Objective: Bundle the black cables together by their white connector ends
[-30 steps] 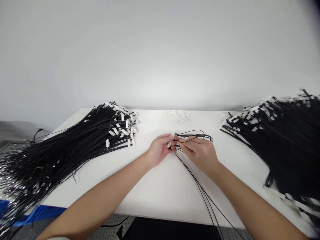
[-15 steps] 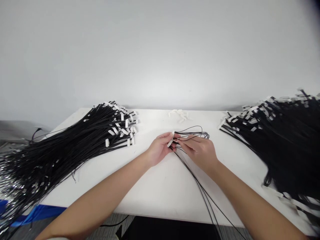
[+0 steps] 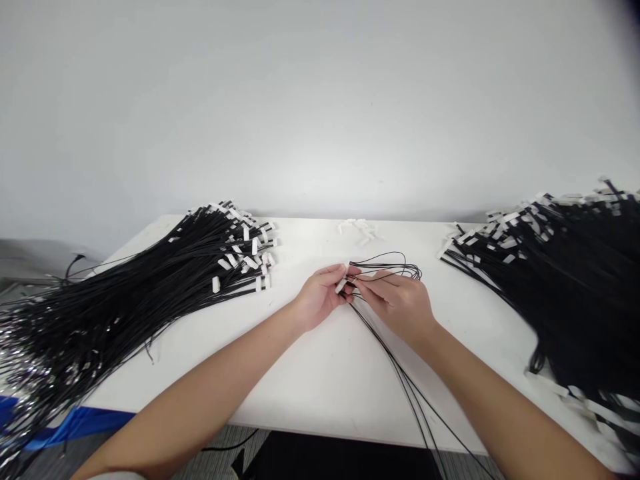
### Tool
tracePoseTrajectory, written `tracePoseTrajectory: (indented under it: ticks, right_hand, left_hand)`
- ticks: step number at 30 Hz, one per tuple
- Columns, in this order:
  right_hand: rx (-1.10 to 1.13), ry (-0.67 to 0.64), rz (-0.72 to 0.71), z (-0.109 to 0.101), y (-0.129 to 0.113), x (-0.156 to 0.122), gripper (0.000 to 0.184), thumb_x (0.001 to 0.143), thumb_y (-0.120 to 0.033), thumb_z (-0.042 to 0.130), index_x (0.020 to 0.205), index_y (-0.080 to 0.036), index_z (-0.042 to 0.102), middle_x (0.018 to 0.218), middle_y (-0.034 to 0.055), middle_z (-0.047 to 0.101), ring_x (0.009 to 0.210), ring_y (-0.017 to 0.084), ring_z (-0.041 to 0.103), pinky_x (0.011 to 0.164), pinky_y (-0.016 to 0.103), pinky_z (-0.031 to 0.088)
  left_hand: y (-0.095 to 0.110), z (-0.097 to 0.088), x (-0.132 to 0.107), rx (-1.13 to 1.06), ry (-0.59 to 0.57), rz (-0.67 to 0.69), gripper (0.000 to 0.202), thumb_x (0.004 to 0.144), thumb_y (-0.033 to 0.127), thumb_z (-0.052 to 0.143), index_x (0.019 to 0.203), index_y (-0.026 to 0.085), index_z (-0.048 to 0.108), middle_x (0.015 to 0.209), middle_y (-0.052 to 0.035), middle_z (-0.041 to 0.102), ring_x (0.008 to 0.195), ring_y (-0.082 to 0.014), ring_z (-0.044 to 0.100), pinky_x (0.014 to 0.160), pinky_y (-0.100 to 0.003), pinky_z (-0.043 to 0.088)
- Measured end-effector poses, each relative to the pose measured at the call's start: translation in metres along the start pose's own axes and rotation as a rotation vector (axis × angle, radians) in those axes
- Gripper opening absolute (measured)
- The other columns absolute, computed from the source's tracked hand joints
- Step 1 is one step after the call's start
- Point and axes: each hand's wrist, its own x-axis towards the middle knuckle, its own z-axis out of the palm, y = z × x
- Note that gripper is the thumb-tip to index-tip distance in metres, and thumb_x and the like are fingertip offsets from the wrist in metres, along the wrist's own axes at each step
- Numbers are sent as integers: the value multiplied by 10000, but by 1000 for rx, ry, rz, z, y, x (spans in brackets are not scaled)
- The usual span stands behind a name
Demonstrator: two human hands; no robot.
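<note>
A smooth, pale grey wall point(image 3: 320, 100) rises behind a glossy white rectangular table point(image 3: 310, 380). On the right spreads a dense heap of black cables with blocky white ends point(image 3: 590, 287); on the left, a sheaf of black cables with white plastic ends and shiny silvery tips point(image 3: 150, 280). Between them, the left hand point(image 3: 320, 300), palm up, grips a small white plastic connector point(image 3: 341, 286); the right hand point(image 3: 400, 297) pinches thin, looping black wires point(image 3: 385, 268) just beside it. Small white plastic pieces point(image 3: 367, 233) lie beyond.
</note>
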Motion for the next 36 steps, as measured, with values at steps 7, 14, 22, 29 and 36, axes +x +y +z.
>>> tracePoseTrajectory:
  ticks: [7,14,22,29,36]
  right_hand:
    - [-6,41,-26,-10,2,5,127,782,-223,579,898,-206,627,670,-10,593,566,74,510,542,202,376]
    - [-90,255,-74,-24,4,13,216,729,-200,627,941,-234,605,846,46,601,753,156,550,683,299,422]
    - [-32,-75,-28,-16,-10,2,188,793,-250,530,627,-177,582,487,-38,505,436,49,392,442,210,232]
    - [-49,-375,119,-7,-16,-2,228,824,-284,461,691,-209,630,601,-25,602,504,66,489,439,213,165]
    - [-75,-429,105,-7,-15,-1,211,819,-255,461,666,-191,593,614,-19,608,509,80,501,437,227,166]
  left_hand:
    - [3,0,0,-53,4,-7,240,750,286,558,891,105,629,788,-50,483,605,-95,451,541,-247,385]
    - [7,-3,4,-193,44,-24,193,762,249,528,875,110,599,772,-22,448,570,-77,423,521,-242,387]
    - [7,-3,5,-224,51,-43,141,772,230,506,846,124,562,759,-16,457,552,-78,422,508,-235,390]
    - [6,-4,6,-202,27,-8,128,780,232,494,826,127,550,748,-23,470,565,-98,454,561,-276,431]
    - [7,-2,5,-204,33,-25,121,783,232,492,814,128,545,731,-27,478,566,-103,469,582,-279,444]
